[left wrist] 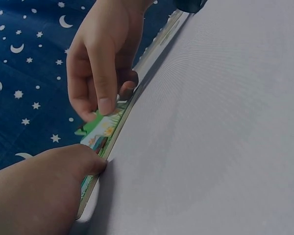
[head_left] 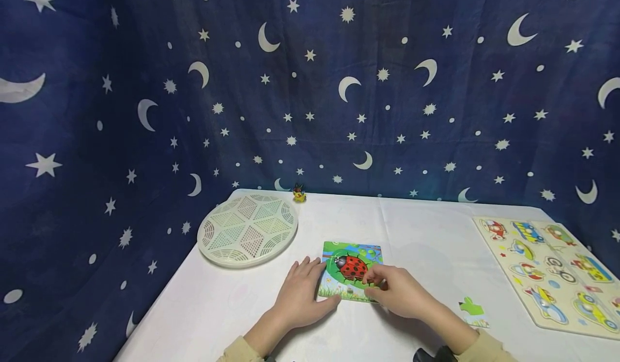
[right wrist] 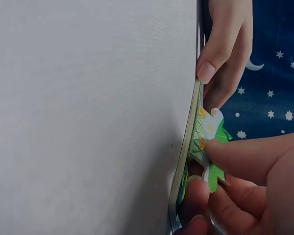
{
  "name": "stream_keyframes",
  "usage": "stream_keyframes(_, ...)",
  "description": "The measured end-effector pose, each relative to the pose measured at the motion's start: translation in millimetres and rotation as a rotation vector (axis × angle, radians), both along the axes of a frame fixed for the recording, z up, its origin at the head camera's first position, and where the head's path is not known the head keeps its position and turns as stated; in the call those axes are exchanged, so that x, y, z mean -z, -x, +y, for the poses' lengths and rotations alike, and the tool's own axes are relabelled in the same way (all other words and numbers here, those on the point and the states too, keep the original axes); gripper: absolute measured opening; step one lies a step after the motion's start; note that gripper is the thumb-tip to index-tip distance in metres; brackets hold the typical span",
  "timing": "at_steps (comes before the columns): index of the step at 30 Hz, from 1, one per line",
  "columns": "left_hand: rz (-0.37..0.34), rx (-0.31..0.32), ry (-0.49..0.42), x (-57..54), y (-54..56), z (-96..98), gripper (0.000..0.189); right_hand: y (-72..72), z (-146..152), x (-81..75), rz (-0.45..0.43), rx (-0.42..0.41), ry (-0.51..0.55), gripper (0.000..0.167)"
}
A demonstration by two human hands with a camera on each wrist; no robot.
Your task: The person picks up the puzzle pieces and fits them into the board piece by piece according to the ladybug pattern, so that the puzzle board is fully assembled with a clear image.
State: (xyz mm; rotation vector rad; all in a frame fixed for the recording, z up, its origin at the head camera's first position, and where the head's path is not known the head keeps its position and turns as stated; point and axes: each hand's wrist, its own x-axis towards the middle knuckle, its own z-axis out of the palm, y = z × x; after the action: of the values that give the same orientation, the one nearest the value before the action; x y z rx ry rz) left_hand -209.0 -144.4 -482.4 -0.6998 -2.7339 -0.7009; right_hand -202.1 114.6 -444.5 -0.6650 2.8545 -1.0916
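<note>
A square jigsaw puzzle [head_left: 352, 268] with a red ladybug picture lies on the white table [head_left: 387, 329]. My left hand [head_left: 302, 292] rests along its left side, fingers extended, with the thumb at the near edge. At the lower right of the puzzle, my right hand [head_left: 399, 293] pinches a puzzle piece [right wrist: 206, 128] between thumb and fingers. That piece is green and white with orange flowers, and appears tilted above the puzzle tray's rim in the right wrist view. Another loose piece, green and white [head_left: 473, 312], lies on the table beside the right forearm.
To the left is a round pale board [head_left: 249, 227] with a star pattern of coloured dots. A small yellow figurine [head_left: 299, 193] stands at the table's far edge. On the right lies a wooden board [head_left: 557, 270] with several vehicle pictures. A starry blue curtain [head_left: 329, 82] hangs behind.
</note>
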Motion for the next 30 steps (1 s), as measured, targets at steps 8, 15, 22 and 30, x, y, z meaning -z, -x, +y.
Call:
stream_keyframes(8, -0.002, 0.005, 0.002, -0.8, -0.2, 1.0, 0.077, 2.8, -9, 0.2, 0.064, 0.029, -0.084, 0.015)
stream_keyframes(15, -0.003, 0.004, 0.01, -1.2, -0.4, 1.7, 0.077, 0.4, -25, -1.3, 0.097, 0.124, -0.164, 0.015)
stream_keyframes(22, -0.011, 0.007, 0.015, -2.1, -0.2, 1.9, 0.078, -3.4, -36, -4.4, 0.132, 0.191, -0.26, 0.016)
stream_keyframes(30, -0.027, 0.006, 0.008, -2.4, -0.7, 0.5, 0.078, -5.1, -42, -5.7, 0.159, 0.192, -0.262, 0.019)
